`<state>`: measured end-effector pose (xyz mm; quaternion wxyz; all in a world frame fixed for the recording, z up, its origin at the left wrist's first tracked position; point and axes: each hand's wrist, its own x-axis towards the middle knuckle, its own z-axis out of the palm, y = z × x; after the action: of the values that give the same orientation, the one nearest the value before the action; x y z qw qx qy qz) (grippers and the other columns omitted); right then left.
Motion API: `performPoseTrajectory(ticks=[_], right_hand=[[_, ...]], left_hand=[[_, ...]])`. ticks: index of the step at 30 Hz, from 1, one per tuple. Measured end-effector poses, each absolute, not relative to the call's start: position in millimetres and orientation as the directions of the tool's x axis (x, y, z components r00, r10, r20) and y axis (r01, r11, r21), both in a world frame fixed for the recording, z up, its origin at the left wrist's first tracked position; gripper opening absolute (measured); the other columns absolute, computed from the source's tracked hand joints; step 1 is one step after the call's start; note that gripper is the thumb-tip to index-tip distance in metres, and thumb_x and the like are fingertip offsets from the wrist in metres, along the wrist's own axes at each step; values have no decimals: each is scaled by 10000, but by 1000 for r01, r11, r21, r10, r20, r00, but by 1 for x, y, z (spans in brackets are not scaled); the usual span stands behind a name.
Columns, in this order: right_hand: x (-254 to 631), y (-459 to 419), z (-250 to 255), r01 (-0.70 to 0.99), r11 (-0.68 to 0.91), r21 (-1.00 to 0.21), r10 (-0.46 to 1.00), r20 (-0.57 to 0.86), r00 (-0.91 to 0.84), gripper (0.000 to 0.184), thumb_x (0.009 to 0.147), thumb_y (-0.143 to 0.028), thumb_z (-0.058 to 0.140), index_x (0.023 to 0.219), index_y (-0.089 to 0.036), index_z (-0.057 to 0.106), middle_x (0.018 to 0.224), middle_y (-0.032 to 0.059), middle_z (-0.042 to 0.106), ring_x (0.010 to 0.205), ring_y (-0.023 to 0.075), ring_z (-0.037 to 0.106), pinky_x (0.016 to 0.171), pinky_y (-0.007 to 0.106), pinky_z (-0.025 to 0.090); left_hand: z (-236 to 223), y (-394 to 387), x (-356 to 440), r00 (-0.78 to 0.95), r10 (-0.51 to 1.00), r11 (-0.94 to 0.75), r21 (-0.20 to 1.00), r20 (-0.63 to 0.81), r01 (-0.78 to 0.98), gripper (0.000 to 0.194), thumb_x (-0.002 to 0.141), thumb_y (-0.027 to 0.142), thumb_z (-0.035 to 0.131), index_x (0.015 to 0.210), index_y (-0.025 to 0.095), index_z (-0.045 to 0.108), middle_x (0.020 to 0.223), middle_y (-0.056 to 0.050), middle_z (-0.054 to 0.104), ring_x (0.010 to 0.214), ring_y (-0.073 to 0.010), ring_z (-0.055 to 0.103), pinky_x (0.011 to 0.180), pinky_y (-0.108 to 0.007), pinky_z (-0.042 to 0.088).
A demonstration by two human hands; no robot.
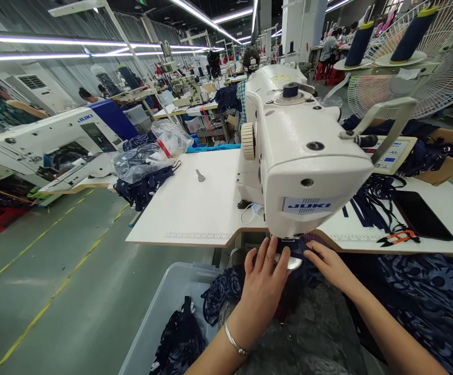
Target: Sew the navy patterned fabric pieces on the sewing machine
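A white JUKI sewing machine [308, 156] stands straight in front of me. Navy fabric [296, 248] lies under its head, at the front edge of the table. My left hand [263, 281], wearing a silver bangle, rests with fingers spread on the near left side of this fabric. On the opposite side, my right hand [328, 263] pinches the fabric's edge between thumb and fingers. The machine head hides the needle. A curved shiny metal piece [294, 263] shows just below the fabric, between my hands. More patterned navy fabric [226, 289] hangs down left of my left hand.
On the white table [195, 208] lie a small flat metal piece [200, 175], orange-handled snips [400, 238], a black phone [422, 214] and navy straps [373, 203]. A translucent bin [160, 299] with navy garments stands below left. A large fan [417, 62] stands behind right.
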<state>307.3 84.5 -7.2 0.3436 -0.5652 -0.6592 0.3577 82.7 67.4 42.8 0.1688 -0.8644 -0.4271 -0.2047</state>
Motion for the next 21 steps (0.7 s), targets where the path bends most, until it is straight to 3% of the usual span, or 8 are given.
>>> performPoseTrajectory(ticks=[6, 9, 10, 13, 15, 17, 19, 21], right_hand=[[340, 74, -25, 505, 98, -857, 986, 16, -164, 300, 943, -491, 493, 987, -230, 636, 974, 70, 679, 921, 269, 632, 833, 397, 511], [348, 63, 2, 485, 43, -873, 993, -17, -119, 298, 921, -501, 534, 965, -223, 633, 894, 40, 673, 834, 230, 626, 762, 345, 517], [347, 60, 14, 459, 37, -888, 992, -22, -124, 298, 919, -503, 538, 968, -224, 629, 861, 29, 666, 796, 214, 621, 721, 321, 518], [328, 57, 52, 415, 115, -903, 988, 60, -143, 270, 937, -481, 521, 938, -231, 622, 798, 16, 647, 718, 189, 613, 650, 288, 507], [306, 61, 69, 493, 241, -836, 969, 178, -171, 220, 961, -421, 506, 927, -238, 623, 871, 38, 664, 797, 206, 627, 728, 317, 506], [284, 69, 74, 606, 359, -710, 933, 294, -208, 214, 982, -360, 463, 918, -229, 621, 886, 66, 665, 840, 238, 625, 771, 367, 492], [269, 75, 72, 713, 406, -572, 905, 359, -227, 255, 996, -320, 407, 881, -213, 609, 848, 89, 655, 817, 267, 617, 760, 412, 473], [262, 79, 66, 775, 383, -503, 908, 358, -216, 263, 996, -320, 392, 859, -208, 587, 827, 93, 646, 788, 278, 609, 746, 430, 457]], left_hand=[[46, 67, 82, 496, 633, -615, -4, 594, 789, 292, 951, 386, 557, 1203, 242, 593, 1353, -86, 575, 1285, -250, 498, 1046, -439, 319], [46, 69, 68, 401, 565, -662, 107, 721, 742, 58, 934, 220, 584, 976, 219, 624, 1078, -60, 686, 1120, -202, 613, 957, -377, 374], [46, 72, 60, 341, 541, -659, 135, 769, 740, 60, 923, 163, 581, 936, 210, 616, 991, -49, 689, 1053, -188, 638, 922, -361, 391], [47, 83, 37, 167, 499, -538, 153, 850, 829, 95, 896, 111, 589, 931, 197, 611, 906, -53, 672, 960, -198, 650, 882, -365, 414], [49, 90, 27, 121, 520, -423, 132, 846, 896, 159, 905, 121, 571, 1042, 188, 615, 1003, -98, 671, 1039, -229, 625, 911, -387, 420], [49, 92, 26, 192, 554, -414, 67, 810, 908, 316, 931, 108, 495, 1236, 159, 559, 1164, -150, 642, 1186, -247, 559, 981, -403, 408], [48, 89, 32, 438, 538, -550, -95, 720, 830, 431, 950, 97, 420, 1374, 159, 471, 1329, -147, 572, 1307, -231, 465, 1071, -399, 358], [47, 83, 42, 700, 458, -696, -269, 547, 666, 460, 962, 106, 399, 1409, 198, 453, 1439, -79, 495, 1370, -200, 393, 1134, -379, 294]])
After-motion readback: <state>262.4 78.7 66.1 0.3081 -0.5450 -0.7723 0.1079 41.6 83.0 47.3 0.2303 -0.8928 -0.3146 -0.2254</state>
